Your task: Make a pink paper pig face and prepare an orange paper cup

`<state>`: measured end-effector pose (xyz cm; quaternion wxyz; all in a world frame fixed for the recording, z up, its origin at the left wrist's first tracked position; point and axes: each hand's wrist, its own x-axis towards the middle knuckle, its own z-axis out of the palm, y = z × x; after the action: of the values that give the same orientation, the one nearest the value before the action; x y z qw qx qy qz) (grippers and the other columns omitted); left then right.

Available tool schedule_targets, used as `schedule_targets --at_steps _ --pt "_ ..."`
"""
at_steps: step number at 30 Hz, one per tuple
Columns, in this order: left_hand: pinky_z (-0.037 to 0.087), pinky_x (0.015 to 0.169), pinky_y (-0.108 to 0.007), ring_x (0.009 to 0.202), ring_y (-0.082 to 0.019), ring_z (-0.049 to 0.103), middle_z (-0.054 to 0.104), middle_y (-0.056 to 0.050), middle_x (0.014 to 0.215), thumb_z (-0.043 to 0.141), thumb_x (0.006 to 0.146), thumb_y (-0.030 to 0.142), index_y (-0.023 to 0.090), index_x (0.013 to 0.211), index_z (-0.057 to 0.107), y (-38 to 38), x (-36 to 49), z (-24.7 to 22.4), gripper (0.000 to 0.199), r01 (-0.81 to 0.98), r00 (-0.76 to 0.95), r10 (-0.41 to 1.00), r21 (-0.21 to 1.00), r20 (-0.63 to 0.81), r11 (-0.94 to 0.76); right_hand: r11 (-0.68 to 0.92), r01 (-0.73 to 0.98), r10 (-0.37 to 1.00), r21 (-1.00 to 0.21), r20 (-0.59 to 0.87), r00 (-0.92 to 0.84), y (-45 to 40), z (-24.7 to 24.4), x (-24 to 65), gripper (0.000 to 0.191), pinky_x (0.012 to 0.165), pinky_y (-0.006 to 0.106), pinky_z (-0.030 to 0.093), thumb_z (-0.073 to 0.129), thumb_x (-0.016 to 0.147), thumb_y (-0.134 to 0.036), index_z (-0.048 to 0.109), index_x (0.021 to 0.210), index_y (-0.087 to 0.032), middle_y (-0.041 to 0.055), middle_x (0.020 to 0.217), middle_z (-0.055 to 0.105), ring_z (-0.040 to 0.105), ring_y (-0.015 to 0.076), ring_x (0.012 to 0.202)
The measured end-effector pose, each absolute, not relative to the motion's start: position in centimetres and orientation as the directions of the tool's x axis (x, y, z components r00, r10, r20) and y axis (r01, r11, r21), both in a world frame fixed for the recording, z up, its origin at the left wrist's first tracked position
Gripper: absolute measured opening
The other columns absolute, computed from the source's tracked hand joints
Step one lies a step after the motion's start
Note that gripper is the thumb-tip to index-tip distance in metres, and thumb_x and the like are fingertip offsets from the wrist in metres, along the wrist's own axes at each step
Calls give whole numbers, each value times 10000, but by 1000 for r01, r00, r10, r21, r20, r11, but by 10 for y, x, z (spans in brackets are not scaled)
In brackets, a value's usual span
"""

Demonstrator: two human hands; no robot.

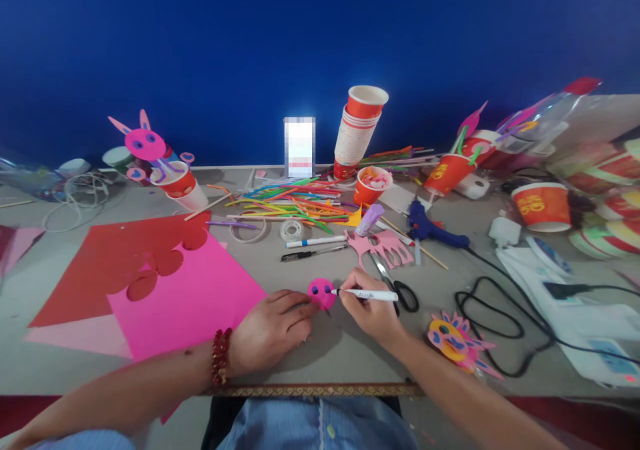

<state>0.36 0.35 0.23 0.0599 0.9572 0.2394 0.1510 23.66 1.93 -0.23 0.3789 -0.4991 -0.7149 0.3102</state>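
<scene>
A small round pink paper face [321, 294] with two purple eyes lies on the grey table near its front edge. The fingers of my left hand [274, 330] rest on its lower left side and press it down. My right hand [369, 309] grips a white marker [373, 295], whose dark tip touches the face by the right eye. Pink paper [185, 297] lies left of my left hand, over red paper [95, 263]. Black-handled scissors [406, 297] lie just beyond my right hand.
Colourful pipe cleaners [295, 200], a stack of paper cups [357, 133] and a lit phone [300, 147] are at the back. A blue glue gun [435, 229], black cable [493, 310] and paper lion face [453, 340] lie right. A cup with a pink rabbit [145, 145] stands left.
</scene>
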Motion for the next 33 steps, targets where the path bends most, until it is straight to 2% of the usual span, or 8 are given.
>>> schedule_targets --at_steps 14,33 --pt "486 964 -370 1174 -211 553 639 -41 1283 471 972 226 166 950 629 4 4 2 170 442 840 478 190 255 -877 315 481 946 -818 230 -228 20 -3 237 147 481 231 315 504 815 -177 494 674 -215 -52 546 493 446 108 473" --pt "487 964 -368 1167 -209 561 646 -57 1264 467 971 224 172 939 627 3 4 3 171 449 840 483 182 248 -875 313 484 948 -817 234 -217 20 -6 237 154 487 220 311 509 821 -173 479 675 -211 -61 540 468 441 102 473"
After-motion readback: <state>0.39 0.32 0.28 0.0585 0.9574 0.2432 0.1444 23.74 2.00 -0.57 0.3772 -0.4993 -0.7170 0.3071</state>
